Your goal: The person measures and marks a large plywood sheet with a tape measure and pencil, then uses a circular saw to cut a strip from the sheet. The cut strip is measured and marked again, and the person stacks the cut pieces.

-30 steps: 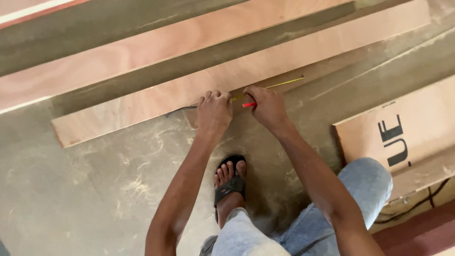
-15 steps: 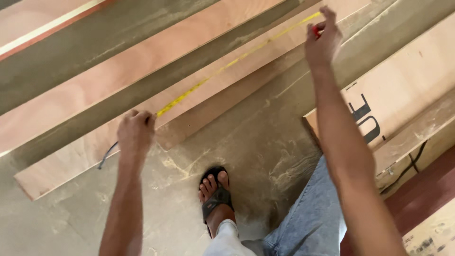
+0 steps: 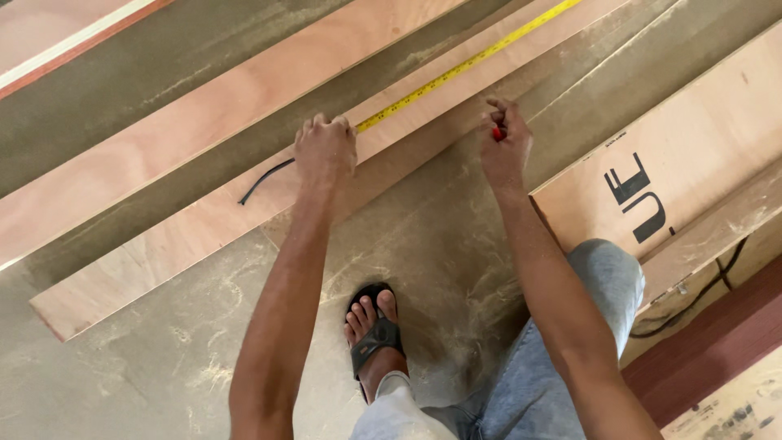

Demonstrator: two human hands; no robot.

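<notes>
One yellow tape measure (image 3: 456, 72) under fisted left hand (image 3: 326, 148); right hand (image 3: 507, 147) pinching red pencil (image 3: 496, 133).

— What colour is the tape measure (image 3: 456, 72)?
— Yellow, with small dark tick marks. A black cord (image 3: 265, 181) trails behind the left hand (image 3: 326, 151).
— And in the right hand (image 3: 505, 147)?
— A red pencil (image 3: 496, 134).
— The plank (image 3: 195, 232)?
— Pale pinkish-brown wood grain, on a dusty grey floor (image 3: 163, 367). The sandal (image 3: 373, 338) is black, the trousers (image 3: 529, 383) light grey.
</notes>
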